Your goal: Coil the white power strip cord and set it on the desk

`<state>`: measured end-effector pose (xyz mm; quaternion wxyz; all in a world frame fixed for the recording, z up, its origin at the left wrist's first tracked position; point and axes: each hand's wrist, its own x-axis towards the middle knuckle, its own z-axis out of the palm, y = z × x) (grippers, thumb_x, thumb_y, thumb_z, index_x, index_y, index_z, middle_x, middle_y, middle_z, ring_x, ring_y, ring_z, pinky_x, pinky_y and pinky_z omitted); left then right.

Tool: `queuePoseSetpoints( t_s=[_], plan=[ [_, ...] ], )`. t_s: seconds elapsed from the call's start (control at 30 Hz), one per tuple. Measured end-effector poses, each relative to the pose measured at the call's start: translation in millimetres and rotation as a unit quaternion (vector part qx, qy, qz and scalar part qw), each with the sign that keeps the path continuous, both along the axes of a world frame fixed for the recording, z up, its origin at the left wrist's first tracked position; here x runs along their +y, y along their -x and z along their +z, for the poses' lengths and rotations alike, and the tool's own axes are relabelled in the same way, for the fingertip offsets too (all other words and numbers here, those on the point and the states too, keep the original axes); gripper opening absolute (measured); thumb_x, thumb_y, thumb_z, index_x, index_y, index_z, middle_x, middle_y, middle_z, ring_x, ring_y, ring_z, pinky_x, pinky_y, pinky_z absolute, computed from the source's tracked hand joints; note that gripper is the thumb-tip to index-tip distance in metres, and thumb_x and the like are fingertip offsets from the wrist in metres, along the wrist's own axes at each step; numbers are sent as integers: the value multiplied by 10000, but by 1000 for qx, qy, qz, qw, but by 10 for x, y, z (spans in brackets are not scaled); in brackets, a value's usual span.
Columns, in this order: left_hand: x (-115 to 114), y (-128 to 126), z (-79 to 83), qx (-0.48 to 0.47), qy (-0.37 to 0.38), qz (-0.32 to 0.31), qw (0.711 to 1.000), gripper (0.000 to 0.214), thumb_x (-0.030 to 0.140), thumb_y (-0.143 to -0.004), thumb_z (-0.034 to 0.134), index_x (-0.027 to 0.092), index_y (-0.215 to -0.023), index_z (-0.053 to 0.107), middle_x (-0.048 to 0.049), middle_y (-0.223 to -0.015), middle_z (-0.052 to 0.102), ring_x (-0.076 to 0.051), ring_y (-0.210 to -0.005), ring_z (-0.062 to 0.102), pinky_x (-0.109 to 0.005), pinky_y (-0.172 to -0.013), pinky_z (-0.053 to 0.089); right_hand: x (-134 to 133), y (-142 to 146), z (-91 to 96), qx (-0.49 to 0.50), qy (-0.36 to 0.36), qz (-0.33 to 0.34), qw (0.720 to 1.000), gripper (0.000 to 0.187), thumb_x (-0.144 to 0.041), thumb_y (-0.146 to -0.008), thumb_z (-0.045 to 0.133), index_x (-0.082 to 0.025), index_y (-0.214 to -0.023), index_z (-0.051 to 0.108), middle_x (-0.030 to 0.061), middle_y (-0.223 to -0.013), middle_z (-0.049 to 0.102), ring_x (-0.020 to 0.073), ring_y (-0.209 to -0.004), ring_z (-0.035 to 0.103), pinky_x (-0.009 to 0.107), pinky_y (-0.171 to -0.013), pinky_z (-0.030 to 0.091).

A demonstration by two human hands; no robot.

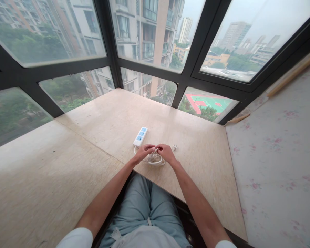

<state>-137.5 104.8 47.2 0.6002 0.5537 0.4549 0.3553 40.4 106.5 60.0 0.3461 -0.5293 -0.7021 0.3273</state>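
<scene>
A white power strip [141, 136] with blue socket faces lies on the tabletop, just beyond my left hand. Its white cord [155, 161] is gathered in a loose coil near the table's front edge. At the top of that coil, my left hand [144, 151] and my right hand [165, 152] meet, fingers closed around the cord. The white plug [174, 147] rests on the table to the right of my right hand. My fingers partly hide the top of the coil.
The beige stone-patterned tabletop [196, 137] has a seam [93, 143] running across it at left. Dark-framed windows [113, 65] border the far side. A flower-patterned wall [274, 165] with peeling edges stands at right. My legs are below the front edge.
</scene>
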Motion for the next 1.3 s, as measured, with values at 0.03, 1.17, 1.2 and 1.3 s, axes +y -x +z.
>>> queuePoseSetpoints(
  t_s=[0.03,1.17,1.2,1.3],
  plan=[
    [-26,-10,-11,-5,-5,8,1000,448,435,-790,646,128,-1117,643,-98,-1088,696,-203,-990,635,-320,-863,496,3,7,-14,-13,-15,3,1000,209,-119,-744,574,-240,-775,741,12,-778,737,178,-735,664,288,-708,497],
    [-693,105,-226,272,-258,-10,927,257,335,-808,559,242,-1011,689,-88,-1099,689,-257,-1142,583,-446,-1026,426,-1068,-915,-153,371,25,-243,896,217,-321,-658,790,-197,-821,716,79,-968,738,230,-911,682,402,-865,536],
    [-718,91,-216,262,-242,-5,934,273,356,-808,562,241,-1024,683,-84,-1115,684,-254,-1150,580,-446,-1030,427,-1144,-937,-177,375,26,-251,892,211,-320,-662,786,-200,-820,714,78,-971,738,232,-921,681,410,-881,530],
    [-810,-22,-152,248,-203,7,947,312,401,-812,568,237,-1059,665,-81,-1153,672,-250,-1159,579,-442,-1041,420,-1357,-1009,-230,373,26,-275,886,173,-320,-692,761,-206,-814,714,76,-976,735,233,-923,680,411,-892,523]
  ],
)
